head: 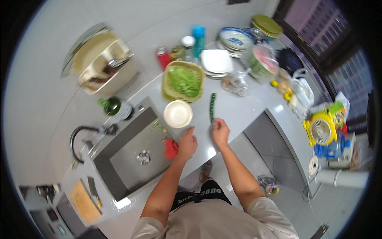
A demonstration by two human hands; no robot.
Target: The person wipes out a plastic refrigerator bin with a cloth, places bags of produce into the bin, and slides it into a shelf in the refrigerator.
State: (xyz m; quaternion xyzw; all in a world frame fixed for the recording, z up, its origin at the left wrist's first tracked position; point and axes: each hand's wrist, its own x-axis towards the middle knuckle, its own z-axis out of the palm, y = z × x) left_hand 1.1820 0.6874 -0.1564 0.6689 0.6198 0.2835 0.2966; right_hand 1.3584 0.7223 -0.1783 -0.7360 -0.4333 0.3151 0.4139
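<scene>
My right hand (221,132) pinches the near end of a slim dark-green cucumber (212,107), which points away from me over the grey counter (199,115). My left hand (188,144) is by the sink's right edge, index finger extended and nothing visible in its grasp. Just beyond its fingertips stands a cream bowl (178,113); no contents show in it. A red cloth or bag (171,148) lies at the sink rim, partly behind my left hand. Behind the bowl, a yellow-green plastic basket (165,86) holds leafy lettuce (184,81).
The steel sink (128,170) is on the left, with scraps inside and a black faucet (78,131) behind. A knife (93,186) lies beside a wooden cutting board (83,201). Stacked white plates (217,61), bagged watermelon (262,61) and a yellow fan (320,131) stand back and right.
</scene>
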